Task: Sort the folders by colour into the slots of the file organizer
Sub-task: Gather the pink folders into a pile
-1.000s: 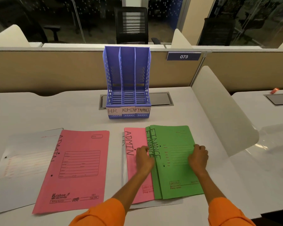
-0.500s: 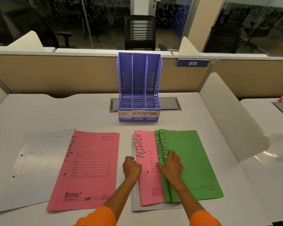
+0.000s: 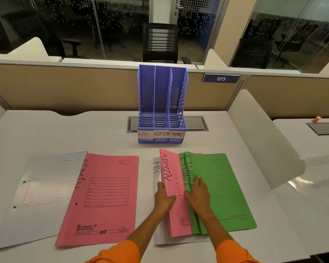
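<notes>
A blue three-slot file organizer (image 3: 161, 103) stands at the back of the desk, labelled HR, ADMIN and FINANCE; its slots hold nothing. In front lies a fanned stack: a white HR folder (image 3: 157, 168) at the bottom, a pink ADMIN folder (image 3: 171, 173) over it, and green FINANCE folders (image 3: 226, 188) on top. My left hand (image 3: 164, 198) grips the pink folder's left edge, which is raised off the white one. My right hand (image 3: 198, 192) lies flat on the green folders. Further left lie another pink ADMIN folder (image 3: 104, 196) and a white folder (image 3: 38, 192).
A metal cable hatch (image 3: 195, 123) is set into the desk behind the organizer. A beige partition runs along the back, with a sign 073 (image 3: 221, 78). A white curved divider (image 3: 262, 133) bounds the desk on the right. An orange object (image 3: 317, 119) lies on the neighbouring desk.
My right hand slid left from the green folder's right edge to its left part. My left hand moved to the pink folder's left edge and lifted it. The camera came closer.
</notes>
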Demonstrator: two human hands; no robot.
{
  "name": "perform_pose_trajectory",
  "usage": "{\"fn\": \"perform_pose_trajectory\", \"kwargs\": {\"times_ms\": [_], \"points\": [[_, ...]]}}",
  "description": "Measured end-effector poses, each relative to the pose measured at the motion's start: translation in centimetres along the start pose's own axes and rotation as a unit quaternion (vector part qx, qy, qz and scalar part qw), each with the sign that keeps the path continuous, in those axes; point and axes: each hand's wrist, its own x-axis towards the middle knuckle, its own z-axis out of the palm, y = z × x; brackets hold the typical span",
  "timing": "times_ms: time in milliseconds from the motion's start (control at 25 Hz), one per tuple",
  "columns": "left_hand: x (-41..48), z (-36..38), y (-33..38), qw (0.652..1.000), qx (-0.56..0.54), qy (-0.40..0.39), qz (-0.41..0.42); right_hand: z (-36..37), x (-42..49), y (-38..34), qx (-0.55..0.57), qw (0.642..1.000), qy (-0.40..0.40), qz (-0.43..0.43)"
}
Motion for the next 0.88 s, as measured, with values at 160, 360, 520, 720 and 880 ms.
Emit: {"fn": "perform_pose_trajectory", "kwargs": {"times_ms": [160,360,520,720,880], "points": [[-0.4,-0.1,-0.2,1.0,-0.02,-0.011,0.018,0.4,-0.5,-1.8,-0.041,0.999,0.02,0.023],[-0.7,-1.6,0.1,0.999,-0.029,-0.014,0.013,0.3,-0.5,-2.3,-0.055,0.997,0.025,0.048],[-1.2,-4.4,0.3,0.999,-0.049,-0.02,0.014,0.1,-0.7,-2.3,-0.05,0.997,0.026,0.054],[-2.8,-9.5,0.6,0.994,-0.099,-0.024,0.024,-0.4,-0.6,-3.6,-0.049,0.992,0.114,0.021],[-4.2,-14.3,0.7,0.992,-0.116,-0.016,0.036,-0.4,-0.5,-5.8,0.105,0.984,0.142,-0.018]]}}
